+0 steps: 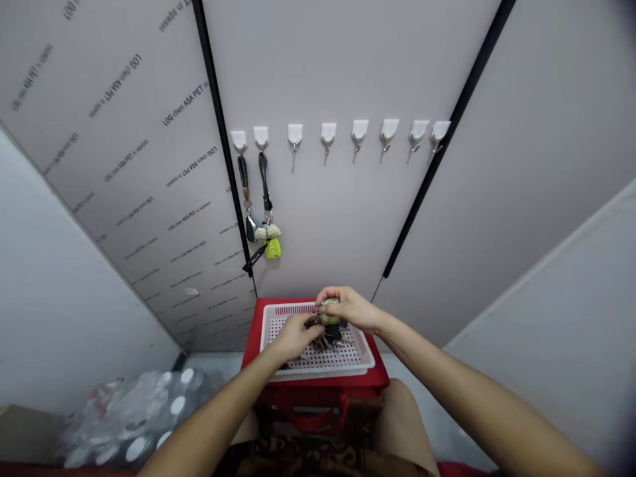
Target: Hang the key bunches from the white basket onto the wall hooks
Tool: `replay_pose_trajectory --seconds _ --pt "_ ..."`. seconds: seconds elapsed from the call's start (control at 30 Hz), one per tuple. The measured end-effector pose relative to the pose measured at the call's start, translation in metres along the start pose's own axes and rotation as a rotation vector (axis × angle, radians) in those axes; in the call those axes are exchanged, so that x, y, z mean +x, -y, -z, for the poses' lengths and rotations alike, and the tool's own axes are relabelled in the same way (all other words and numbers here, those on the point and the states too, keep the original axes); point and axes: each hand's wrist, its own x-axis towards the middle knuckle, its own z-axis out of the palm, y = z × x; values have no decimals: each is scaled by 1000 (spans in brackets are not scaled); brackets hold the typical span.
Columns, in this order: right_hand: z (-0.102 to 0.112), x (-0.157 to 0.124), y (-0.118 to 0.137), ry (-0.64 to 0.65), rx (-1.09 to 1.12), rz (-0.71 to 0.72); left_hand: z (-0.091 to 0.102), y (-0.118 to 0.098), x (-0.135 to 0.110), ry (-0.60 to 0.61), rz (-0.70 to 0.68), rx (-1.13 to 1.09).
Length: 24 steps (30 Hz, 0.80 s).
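Note:
My right hand (352,310) is closed around a yellow-green keychain charm (330,311) above a white plastic basket (370,361). Beside it, my left hand (295,336) pinches a dark piece at the left of the charm; its exact kind is hidden by the fingers. Below both hands, a tangle of dark keychains and keys (334,333) sits over the basket's perforated floor. On the wall hooks at the left hang a key fob on a braided black strap (243,173) and a keychain with a bright yellow-green fob (273,248).
A row of white adhesive hooks (328,132) runs along the grey panel. The basket rests on a red box (251,348) between my knees. Wrapped bottles with white caps (136,449) stand on the floor at the left. Black strips (447,132) edge the panel.

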Motion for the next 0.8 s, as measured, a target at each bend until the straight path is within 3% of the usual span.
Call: replay_pose_trajectory --seconds 0.1,0.27,0.53,0.67,0.8 --pt "7 0 10 -96 114 12 7 -14 5 31 -78 -47" --pt "14 1 14 -118 161 37 26 -32 14 -104 -112 131" --pt "11 15 29 -132 -262 307 38 -77 34 -125 -287 314" --pt "10 31 53 -232 -189 366 46 -107 49 -159 -286 212" --pt "12 52 96 -370 -26 422 60 -134 66 -350 -356 -47"
